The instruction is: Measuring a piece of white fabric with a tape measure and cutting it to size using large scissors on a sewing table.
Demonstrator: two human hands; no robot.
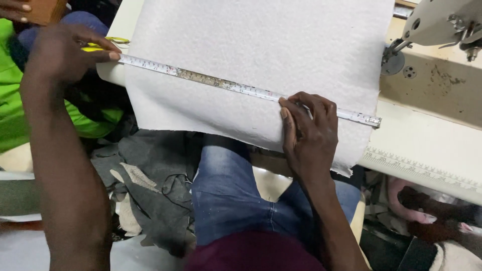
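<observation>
A white sheet of fabric (251, 55) lies over the sewing table and hangs off its near edge. A white measuring tape (221, 84) is stretched across it, slanting from upper left to lower right. My left hand (63, 50) pinches the tape's left end beside the fabric's left edge. My right hand (309, 133) presses the tape flat onto the fabric near the right side, thumb and fingers on the tape. The tape's metal tip (374, 121) reaches just past the fabric's right edge.
A sewing machine head (442, 22) stands at the upper right on the cream table (427, 145), which has a printed ruler along its near edge. Grey cloth scraps (150, 185) lie on the floor at left. Green fabric (12, 100) sits far left. My jeans-clad legs (231, 195) are below.
</observation>
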